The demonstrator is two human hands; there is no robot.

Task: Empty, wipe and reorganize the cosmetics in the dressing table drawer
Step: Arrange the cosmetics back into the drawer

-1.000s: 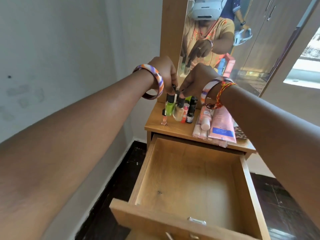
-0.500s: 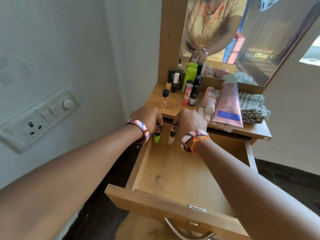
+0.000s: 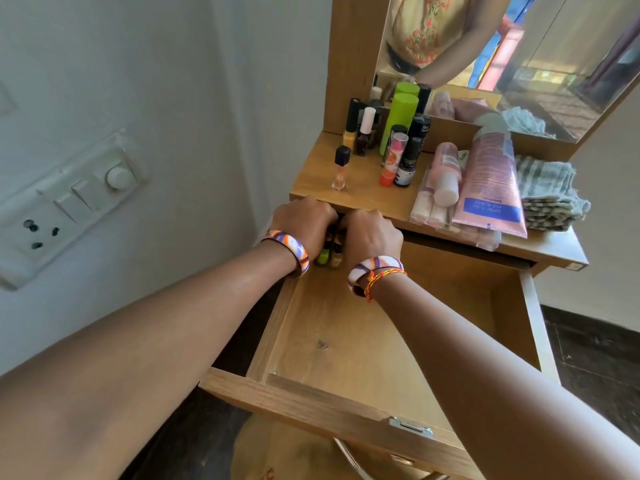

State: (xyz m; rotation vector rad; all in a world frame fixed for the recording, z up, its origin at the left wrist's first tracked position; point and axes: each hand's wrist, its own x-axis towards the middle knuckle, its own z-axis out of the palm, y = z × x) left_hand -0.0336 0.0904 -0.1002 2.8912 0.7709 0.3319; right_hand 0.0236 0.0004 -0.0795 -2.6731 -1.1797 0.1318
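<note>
both hands set small bottles into the far left corner of the open drawer (image 3: 363, 341): left hand (image 3: 304, 225) fingers curl round a green bottle (image 3: 322, 257), right hand (image 3: 372, 233) round a pale bottle (image 3: 336, 256). most cosmetics (image 3: 398, 147) stand on the tabletop (image 3: 367, 181), so refilling looks barely begun.

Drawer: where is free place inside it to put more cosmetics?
The drawer floor is bare from both hands at the back left corner to the front and right walls. The tabletop behind is crowded.
</note>
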